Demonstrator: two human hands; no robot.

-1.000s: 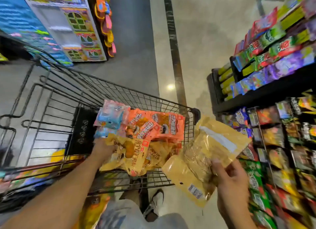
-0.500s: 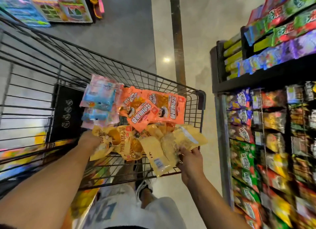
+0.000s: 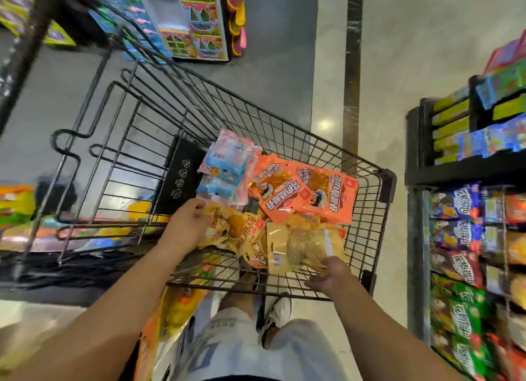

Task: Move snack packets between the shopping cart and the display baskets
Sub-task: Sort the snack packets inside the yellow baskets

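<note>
The shopping cart [image 3: 367, 164], a black wire one, stood in the aisle, and every snack packet in view lay in its near compartment. At the far left of that pile were the pink-and-blue packets [image 3: 227, 167], at least two, stacked so that a surer count was not possible. To their right, against the cart's right wall, lay three orange packets [image 3: 310, 195], overlapping one another. Nearer the person than those lay the yellow printed packets [image 3: 239, 230], at least two, and one pale yellow packet [image 3: 301, 247] with a see-through window, resting on top of the heap near the cart's near-right corner.

The left hand [image 3: 185, 224] rested on the left edge of the yellow printed packets, fingers curled over them; whether it gripped one could not be told. The right hand [image 3: 330, 275] hovered at the cart's near rim, fingers loosely spread, fingertips touching the pale yellow packet's near edge without pinching it.

To the right of the cart stood the display shelves [image 3: 455, 170], packed with rows of packets.
</note>
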